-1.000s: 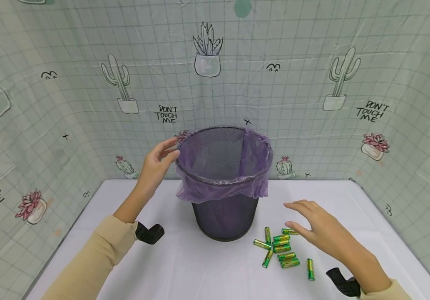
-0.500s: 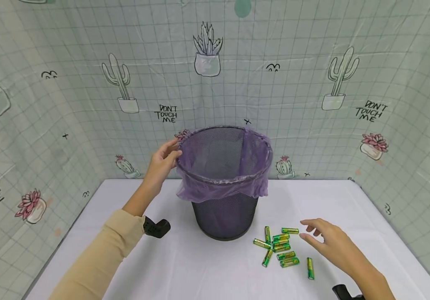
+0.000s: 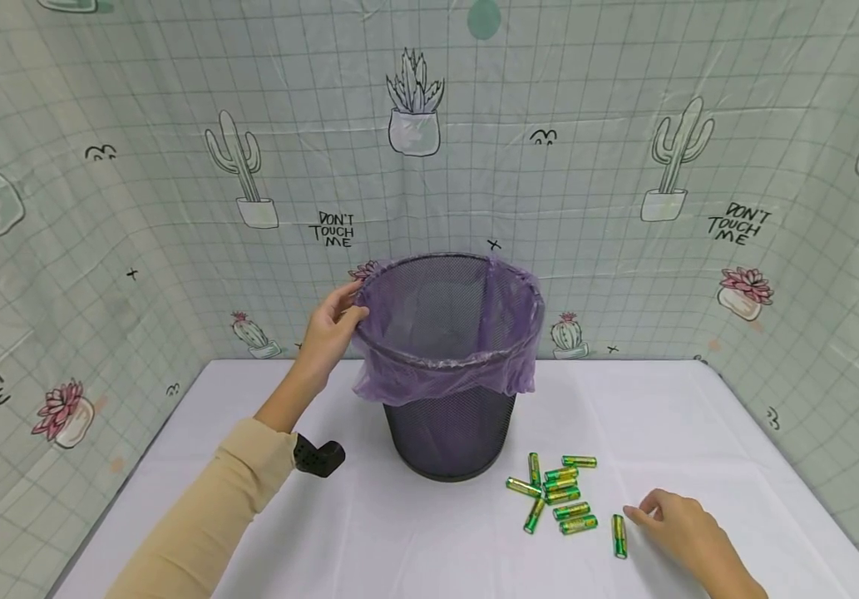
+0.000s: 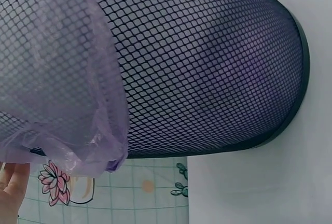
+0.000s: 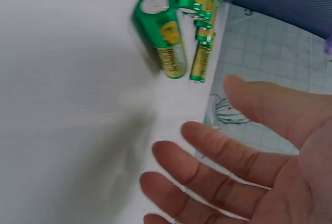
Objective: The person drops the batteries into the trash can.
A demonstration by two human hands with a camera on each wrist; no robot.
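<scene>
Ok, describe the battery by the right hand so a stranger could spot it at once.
On the white table, find the mesh wastebasket with the purple liner. Nearer the viewer, to its right, lie green-and-gold batteries. The battery beside the right hand lies apart from the rest, rightmost and closest to the viewer.

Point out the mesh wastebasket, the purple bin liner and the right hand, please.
Mesh wastebasket (image 3: 449,439), head view: lower front wall.
Purple bin liner (image 3: 436,383), head view: front overhang.
Right hand (image 3: 682,526), head view: back.
</scene>
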